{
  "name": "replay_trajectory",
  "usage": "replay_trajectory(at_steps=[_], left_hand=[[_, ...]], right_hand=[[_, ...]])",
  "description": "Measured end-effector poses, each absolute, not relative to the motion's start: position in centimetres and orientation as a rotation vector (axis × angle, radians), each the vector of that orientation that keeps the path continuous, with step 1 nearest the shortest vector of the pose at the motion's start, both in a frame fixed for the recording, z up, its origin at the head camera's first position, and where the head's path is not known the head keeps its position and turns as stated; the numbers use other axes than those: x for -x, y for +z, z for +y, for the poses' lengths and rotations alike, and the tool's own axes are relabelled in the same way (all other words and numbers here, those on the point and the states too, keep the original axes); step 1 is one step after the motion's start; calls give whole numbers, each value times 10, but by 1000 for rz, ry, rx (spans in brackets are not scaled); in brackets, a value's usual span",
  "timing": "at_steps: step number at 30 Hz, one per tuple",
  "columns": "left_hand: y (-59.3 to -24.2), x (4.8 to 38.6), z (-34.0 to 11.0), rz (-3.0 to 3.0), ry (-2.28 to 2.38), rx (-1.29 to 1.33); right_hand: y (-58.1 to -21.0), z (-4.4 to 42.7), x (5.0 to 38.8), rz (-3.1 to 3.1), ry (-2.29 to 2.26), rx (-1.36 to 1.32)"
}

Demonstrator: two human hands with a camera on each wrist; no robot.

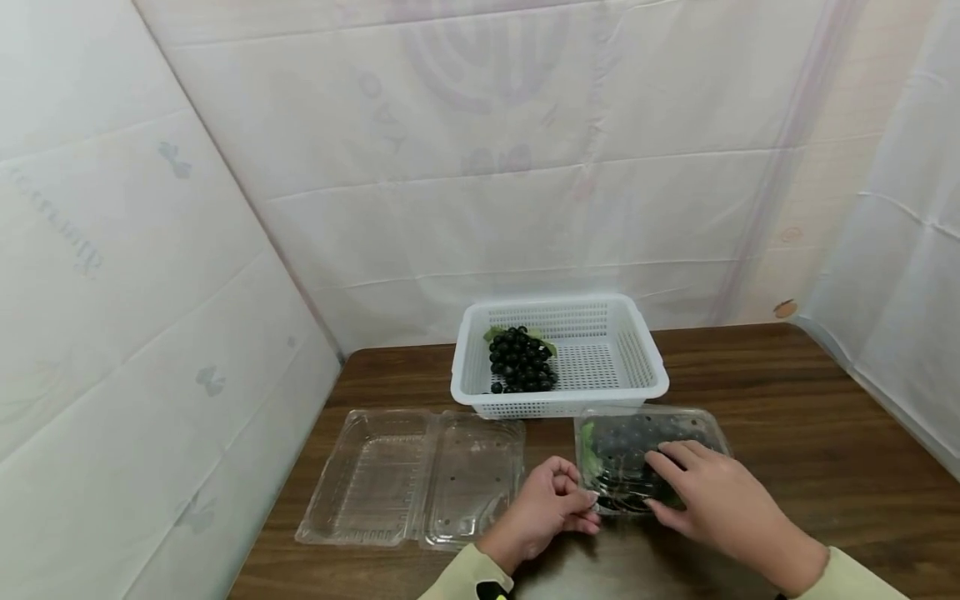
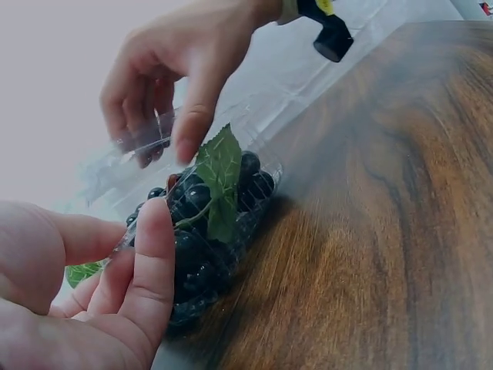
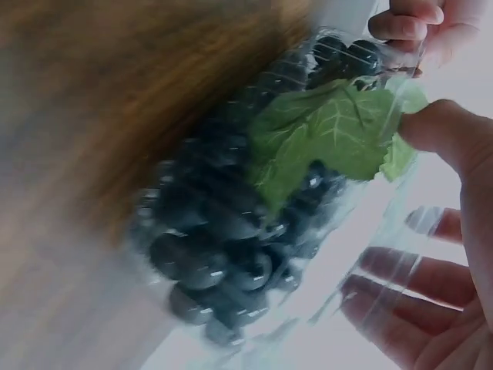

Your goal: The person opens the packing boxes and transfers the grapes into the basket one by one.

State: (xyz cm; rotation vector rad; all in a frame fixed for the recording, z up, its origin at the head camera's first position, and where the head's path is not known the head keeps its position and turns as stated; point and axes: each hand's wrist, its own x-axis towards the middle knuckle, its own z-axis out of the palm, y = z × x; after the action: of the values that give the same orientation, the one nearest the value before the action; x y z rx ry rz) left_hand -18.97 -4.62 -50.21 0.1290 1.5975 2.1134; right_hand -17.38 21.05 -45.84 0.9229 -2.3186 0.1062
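A clear plastic clamshell box [image 1: 622, 450] lies on the table, with dark grapes [image 2: 192, 262] and a green leaf [image 3: 331, 131] inside. At its near left corner my left hand [image 1: 551, 508] pinches the plastic rim between thumb and fingers. My right hand [image 1: 712, 492] holds the front part of the lid; its thumb is at the front edge by the leaf, and its fingers bend over the top. Through the clear plastic the right fingertips [image 3: 377, 270] show in the right wrist view. Whether the lid is fully down at the front cannot be told.
Behind the box stands a white perforated basket [image 1: 652, 379] with a bunch of dark grapes [image 1: 521, 358] in its left part. Left of my hands, another clear clamshell [image 1: 423, 479] lies unfolded on the wooden table [image 1: 840, 467]. Pale sheeting [image 1: 450, 225] hangs along the table's back.
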Motion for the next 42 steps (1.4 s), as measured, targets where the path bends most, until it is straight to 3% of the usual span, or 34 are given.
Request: replay_trajectory(at_steps=[14, 29, 42], left_hand=[[-502, 194, -49, 1566, 2083, -112], [-504, 201, -41, 1850, 2067, -160], [-502, 200, -41, 1873, 2062, -162]], right_hand=[[-458, 257, 168, -2630, 199, -732], [-442, 254, 179, -2812, 16, -911], [-414, 265, 188, -2991, 215, -893]])
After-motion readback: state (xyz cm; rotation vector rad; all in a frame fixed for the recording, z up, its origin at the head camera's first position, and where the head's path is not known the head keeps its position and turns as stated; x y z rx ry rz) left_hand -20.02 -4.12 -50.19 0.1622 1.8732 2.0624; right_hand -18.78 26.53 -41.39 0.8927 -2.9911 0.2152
